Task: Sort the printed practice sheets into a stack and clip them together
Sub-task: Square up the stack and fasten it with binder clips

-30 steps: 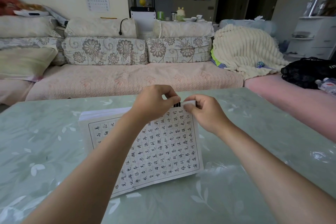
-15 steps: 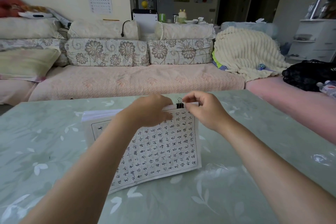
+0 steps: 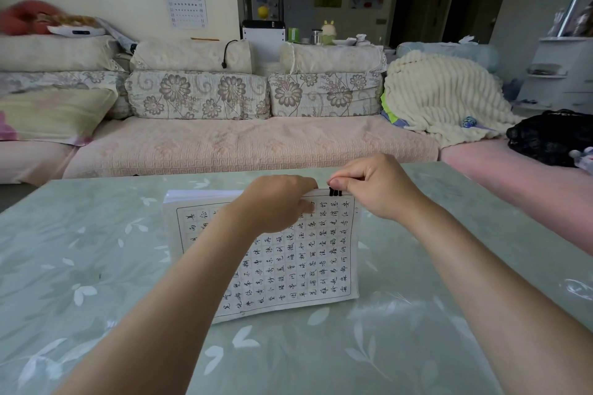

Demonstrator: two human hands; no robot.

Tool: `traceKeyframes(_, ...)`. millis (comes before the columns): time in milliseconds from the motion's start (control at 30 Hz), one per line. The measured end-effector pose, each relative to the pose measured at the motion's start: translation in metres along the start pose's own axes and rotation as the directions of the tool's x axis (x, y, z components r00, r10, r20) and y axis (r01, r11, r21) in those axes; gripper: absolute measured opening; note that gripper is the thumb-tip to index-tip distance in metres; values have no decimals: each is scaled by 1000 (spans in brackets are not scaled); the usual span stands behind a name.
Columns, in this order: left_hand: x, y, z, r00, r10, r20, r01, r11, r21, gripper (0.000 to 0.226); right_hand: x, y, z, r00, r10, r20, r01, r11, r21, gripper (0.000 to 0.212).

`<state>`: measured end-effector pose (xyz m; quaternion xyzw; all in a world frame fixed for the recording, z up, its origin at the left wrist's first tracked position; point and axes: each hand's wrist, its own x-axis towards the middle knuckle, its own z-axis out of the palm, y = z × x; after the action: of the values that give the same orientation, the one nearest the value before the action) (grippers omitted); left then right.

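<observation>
A stack of printed practice sheets [image 3: 321, 260], covered in a grid of characters, stands tilted on its lower edge on the green table [image 3: 96, 266]. My left hand [image 3: 279, 202] grips the stack's top edge near the middle, thumb on the front sheet. My right hand [image 3: 375, 186] pinches a small black binder clip [image 3: 335, 192] that sits on the top edge near the right corner. Only the clip's black body shows below my fingers.
A long sofa [image 3: 240, 144] with floral cushions runs along the table's far edge. A cream blanket [image 3: 439, 96] and a black bag [image 3: 552, 135] lie at the right. A white shelf unit [image 3: 558, 74] stands at the far right.
The clip has gone from between my hands onto the stack's top edge near the right corner. My left hand dropped from the clip to grip the paper. My head moved slightly.
</observation>
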<state>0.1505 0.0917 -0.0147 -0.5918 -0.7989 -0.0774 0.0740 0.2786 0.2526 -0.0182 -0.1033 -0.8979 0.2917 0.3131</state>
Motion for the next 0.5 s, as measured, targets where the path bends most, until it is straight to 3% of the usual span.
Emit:
traceKeyframes(167, 1, 1, 2, 1000, 6, 5, -6, 1000, -3, 17, -6, 5, -4, 999, 2, 44, 0, 998, -56, 11)
traceKeyframes(267, 1, 1, 1, 1000, 2, 1, -2, 1000, 12, 19, -10, 0, -6, 996, 48, 80, -50, 999, 20, 21)
traceKeyframes(400, 0, 1, 3, 999, 8, -32, -7, 999, 39, 21, -10, -1, -4, 999, 27, -26, -26, 999, 46, 16)
traceKeyframes(500, -2, 3, 5, 997, 35, -73, -31, 998, 51, 20, -7, -4, -8, 995, 78, 56, -80, 996, 43, 14)
